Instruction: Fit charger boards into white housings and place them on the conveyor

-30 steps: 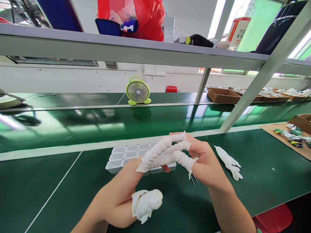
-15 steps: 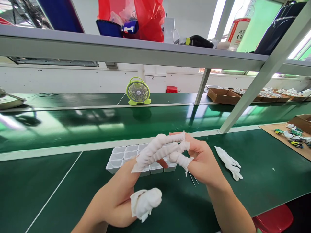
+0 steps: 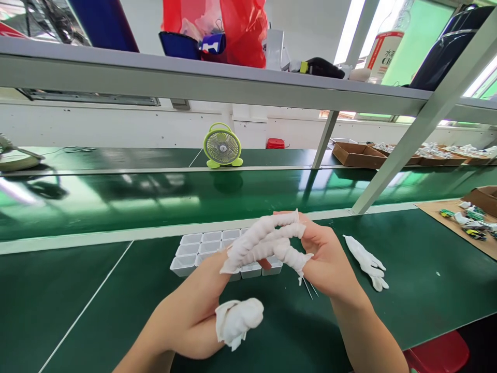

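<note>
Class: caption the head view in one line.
Left hand and right hand, in white finger coverings, meet above a green workbench.

Wrinkled white coverings (image 3: 248, 246) on fingers (image 3: 289, 254), ragged edges; left thumb (image 3: 238, 321) cover bunched; forearms (image 3: 365, 326) bare.

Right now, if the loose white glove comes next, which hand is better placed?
Likely the right hand: the glove lies near its outer side, while the left hand is farther across the bench.
</note>
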`<state>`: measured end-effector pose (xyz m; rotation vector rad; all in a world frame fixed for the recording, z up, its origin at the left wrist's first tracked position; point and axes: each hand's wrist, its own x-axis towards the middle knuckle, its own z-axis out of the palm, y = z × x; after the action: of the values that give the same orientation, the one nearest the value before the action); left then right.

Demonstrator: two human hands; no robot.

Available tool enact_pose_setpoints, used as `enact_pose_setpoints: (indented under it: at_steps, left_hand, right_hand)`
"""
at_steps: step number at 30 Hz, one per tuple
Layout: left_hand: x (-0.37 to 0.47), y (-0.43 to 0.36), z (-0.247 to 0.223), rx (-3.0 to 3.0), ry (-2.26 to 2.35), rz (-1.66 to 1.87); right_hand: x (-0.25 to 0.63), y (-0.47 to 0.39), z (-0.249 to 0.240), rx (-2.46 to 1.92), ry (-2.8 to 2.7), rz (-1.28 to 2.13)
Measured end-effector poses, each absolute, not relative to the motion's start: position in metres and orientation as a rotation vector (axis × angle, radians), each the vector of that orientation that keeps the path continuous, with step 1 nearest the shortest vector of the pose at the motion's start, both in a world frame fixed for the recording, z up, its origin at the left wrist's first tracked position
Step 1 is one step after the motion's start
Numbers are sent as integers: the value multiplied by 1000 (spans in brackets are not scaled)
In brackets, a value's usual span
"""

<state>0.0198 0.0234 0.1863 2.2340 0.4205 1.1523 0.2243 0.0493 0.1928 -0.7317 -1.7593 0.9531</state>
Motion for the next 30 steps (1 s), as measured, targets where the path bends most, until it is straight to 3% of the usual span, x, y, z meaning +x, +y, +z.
enact_pose_setpoints:
  at_steps: [30]
  left_hand:
    - [19,24,182,2242,453,1164]
  right_hand:
    - [222,50,193,-711,-1679,1066]
